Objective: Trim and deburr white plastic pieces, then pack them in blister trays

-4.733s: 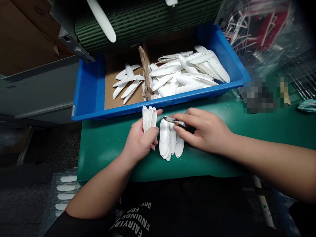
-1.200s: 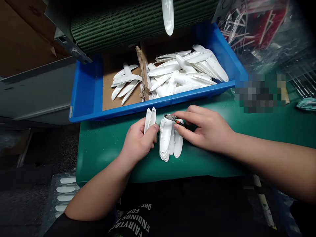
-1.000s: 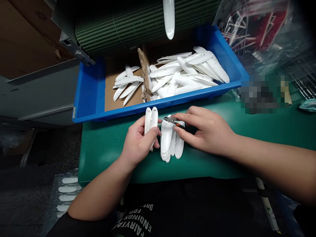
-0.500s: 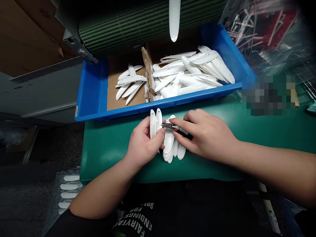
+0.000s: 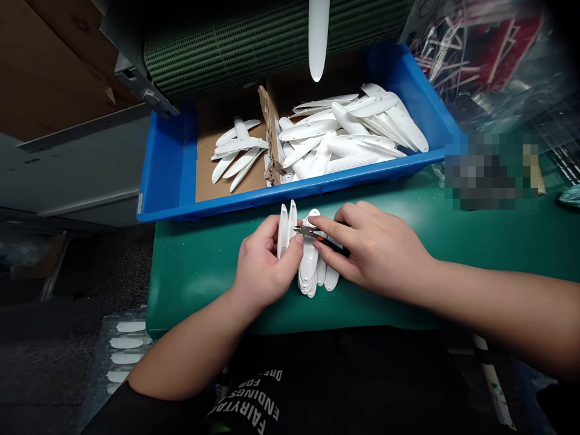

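Brown cardboard shows at upper left, clear plastic at upper right

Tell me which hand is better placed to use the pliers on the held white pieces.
Probably the right hand: it holds the pliers, tips close to the white pieces the left hand grips.

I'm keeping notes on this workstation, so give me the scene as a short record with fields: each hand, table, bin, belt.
Left hand: holds two slim white parts
Right hand: holds small cutters, tips at the held parts; contact unclear
Green table: white stack near both hands
Blue bin: white pieces both sides of a cardboard divider, more on the right
Green belt: one white blade sticking out past its edge
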Demonstrator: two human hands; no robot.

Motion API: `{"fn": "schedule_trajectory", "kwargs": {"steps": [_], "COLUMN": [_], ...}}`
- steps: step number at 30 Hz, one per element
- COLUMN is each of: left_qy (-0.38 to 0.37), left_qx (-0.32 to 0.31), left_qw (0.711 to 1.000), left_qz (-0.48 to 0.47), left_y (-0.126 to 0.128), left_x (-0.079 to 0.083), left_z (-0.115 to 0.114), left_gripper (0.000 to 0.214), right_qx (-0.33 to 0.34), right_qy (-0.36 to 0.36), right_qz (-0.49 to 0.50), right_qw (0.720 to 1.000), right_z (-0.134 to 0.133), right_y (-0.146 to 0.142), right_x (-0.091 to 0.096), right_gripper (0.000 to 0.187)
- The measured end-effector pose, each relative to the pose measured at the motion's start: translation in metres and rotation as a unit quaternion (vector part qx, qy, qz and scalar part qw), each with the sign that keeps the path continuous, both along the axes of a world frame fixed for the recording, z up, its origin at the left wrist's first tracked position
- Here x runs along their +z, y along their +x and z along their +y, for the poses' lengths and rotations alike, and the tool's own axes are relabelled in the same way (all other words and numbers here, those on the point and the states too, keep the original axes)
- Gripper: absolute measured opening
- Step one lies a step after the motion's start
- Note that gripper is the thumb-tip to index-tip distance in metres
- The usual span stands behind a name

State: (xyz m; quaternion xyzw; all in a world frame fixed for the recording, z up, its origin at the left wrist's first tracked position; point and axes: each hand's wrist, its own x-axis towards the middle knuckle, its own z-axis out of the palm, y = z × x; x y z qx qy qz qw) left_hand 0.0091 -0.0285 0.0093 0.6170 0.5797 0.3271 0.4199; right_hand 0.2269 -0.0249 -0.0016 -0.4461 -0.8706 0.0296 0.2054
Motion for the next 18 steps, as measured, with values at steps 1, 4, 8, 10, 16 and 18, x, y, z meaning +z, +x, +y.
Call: {"fn": "schedule_trajectory", "kwargs": {"steps": [1, 4, 8, 10, 16, 18], "left_qy": [0.005, 0.015, 0.022, 0.030, 0.025, 0.028], "left_qx": [0.000, -0.003, 0.002, 0.004, -0.007, -0.012], "left_qw": [1.000, 1.000, 0.999, 0.999, 1.000, 1.000], "left_qz": [0.005, 0.021, 0.034, 0.030, 0.003, -0.008], "left_y": [0.0000, -0.0005, -0.0002, 0.0000, -0.0038, -0.0054], "left_x": [-0.0004, -0.0018, -0.0022, -0.0020, -0.0044, -0.0061], "left_z": [0.0002, 0.0004, -0.0001, -0.0003, 0.0016, 0.0027], "left_gripper": [0.018, 0.017, 0.018, 0.019, 0.018, 0.021], "right_qx": [0.002, 0.008, 0.015, 0.021, 0.036, 0.029], "right_qy": [-0.003, -0.015, -0.026, -0.030, -0.048, -0.050], "right_qz": [-0.001, -0.002, -0.004, -0.002, 0.076, 0.126], "right_qw": [1.000, 1.000, 1.000, 0.999, 0.995, 0.990], "right_z": [0.0000, 0.0000, 0.0003, 0.0006, 0.0031, 0.0057], "right_y": [0.0001, 0.0003, 0.0000, -0.0001, 0.0038, 0.0067], "right_x": [-0.0005, -0.0018, -0.0028, -0.0035, -0.0065, -0.0055], "right_gripper": [0.039, 0.040, 0.041, 0.040, 0.035, 0.034]}}
